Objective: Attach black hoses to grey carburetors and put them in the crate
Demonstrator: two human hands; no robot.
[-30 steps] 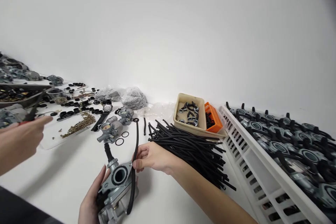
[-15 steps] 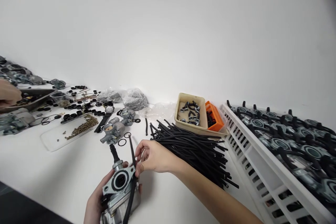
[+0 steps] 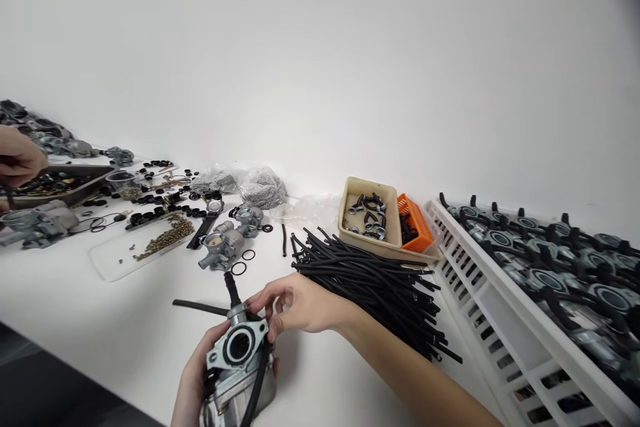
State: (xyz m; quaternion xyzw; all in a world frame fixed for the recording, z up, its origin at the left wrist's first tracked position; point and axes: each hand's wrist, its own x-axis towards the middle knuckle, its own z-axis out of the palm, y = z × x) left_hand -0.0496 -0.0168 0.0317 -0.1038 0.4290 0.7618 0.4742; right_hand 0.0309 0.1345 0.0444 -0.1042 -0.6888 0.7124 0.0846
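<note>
My left hand (image 3: 193, 370) is wrapped round a metal carburetor (image 3: 243, 370), its round bore and flange facing up toward me. A short black elbow (image 3: 231, 289) sticks up from its top spout. My right hand (image 3: 307, 303) has thumb and fingers closed at the flange's right side, on a thin black rubber hose (image 3: 200, 307). One hose stretch points left behind the spout and another hangs down the carburetor's right side; their join is hidden by the fingers and flange. Two black O-rings (image 3: 239, 268) and another carburetor (image 3: 220, 248) lie just beyond on the table.
Many black hoses (image 3: 365, 287) are piled right of my hands. Behind them stand a beige bin (image 3: 345, 230) and an orange basket (image 3: 420, 240). A white crate (image 3: 483, 283) of carburetors fills the right. Left lie a clear tray (image 3: 107, 273) of brass parts and another person's hand (image 3: 20, 153).
The hose's free end has swung from pointing up and away to pointing left behind the carburetor. My right hand stays at the flange. The view has shifted slightly left.
</note>
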